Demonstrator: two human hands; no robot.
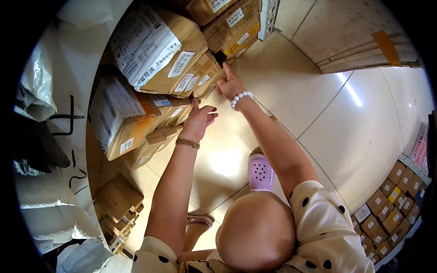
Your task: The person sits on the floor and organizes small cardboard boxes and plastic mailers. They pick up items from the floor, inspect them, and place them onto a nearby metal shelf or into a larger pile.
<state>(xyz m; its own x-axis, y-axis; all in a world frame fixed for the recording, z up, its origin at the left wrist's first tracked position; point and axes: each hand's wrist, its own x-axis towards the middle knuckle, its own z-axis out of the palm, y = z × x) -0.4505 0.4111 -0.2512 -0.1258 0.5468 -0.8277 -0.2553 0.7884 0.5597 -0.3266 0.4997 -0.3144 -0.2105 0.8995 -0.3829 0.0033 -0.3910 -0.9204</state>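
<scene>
My left hand [199, 122] is just below the stacked cardboard boxes, thumb up against a lower box edge and fingers apart, slightly bent. Across from it, my right hand [231, 85] lies at the right end of a labelled cardboard box [195, 77]. Its index finger is stretched out along that end; the other fingers are partly bent. Neither hand is wrapped round a box. A larger carton [182, 41] with a big white printed sheet rests on top of that box. Below it sits another carton [116, 116] with a label and orange tape.
More boxes [234, 22] stand at the top by a white perforated post [268, 18]. A white surface with plastic bags [57, 209] borders the left. Small boxes [384, 211] fill a shelf at lower right. Tiled floor [291, 100] lies beneath, near a board [350, 32].
</scene>
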